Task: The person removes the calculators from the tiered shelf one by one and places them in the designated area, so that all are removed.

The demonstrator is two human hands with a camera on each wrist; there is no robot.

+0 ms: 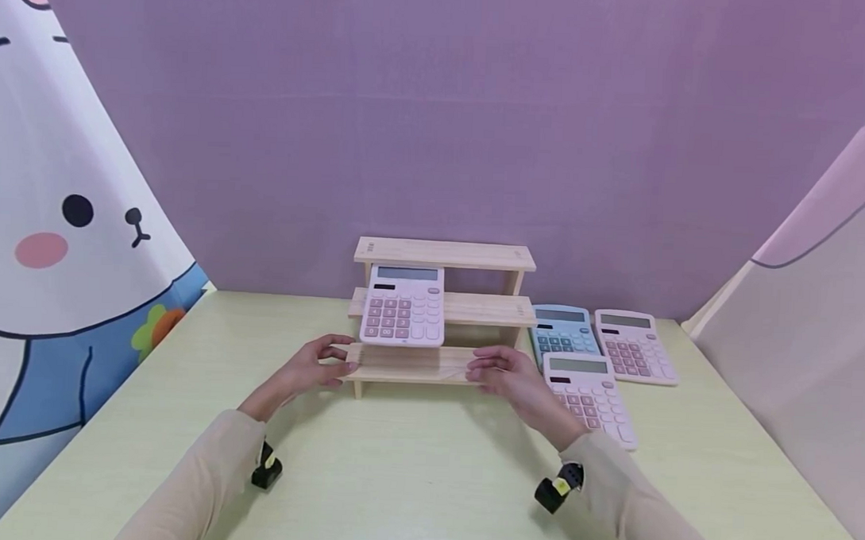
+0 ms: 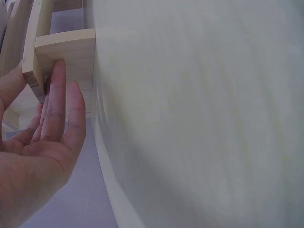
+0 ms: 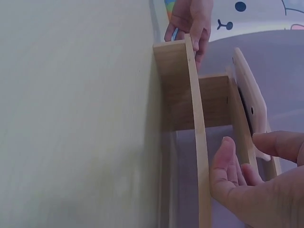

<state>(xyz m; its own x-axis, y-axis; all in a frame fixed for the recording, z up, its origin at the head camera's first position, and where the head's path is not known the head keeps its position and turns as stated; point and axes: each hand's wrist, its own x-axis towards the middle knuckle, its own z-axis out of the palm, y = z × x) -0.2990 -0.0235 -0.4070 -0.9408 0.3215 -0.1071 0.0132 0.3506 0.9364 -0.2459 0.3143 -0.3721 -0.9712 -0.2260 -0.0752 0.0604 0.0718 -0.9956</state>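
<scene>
A three-step wooden shelf stands at the middle of the table. A pale pink calculator leans upright on it, in front of the top two steps. My left hand grips the left end of the lowest step. In the left wrist view its thumb is at the board's edge and its fingers reach beneath, beside the leg. At the right part of that step is my right hand. In the right wrist view this hand has loosely bent fingers, thumb apart, and nothing between them.
Right of the shelf lie a blue calculator and two more pink calculators, one at the back and one nearer, partly behind my right forearm. A purple cloth hangs behind, with a cartoon-print cloth at the left.
</scene>
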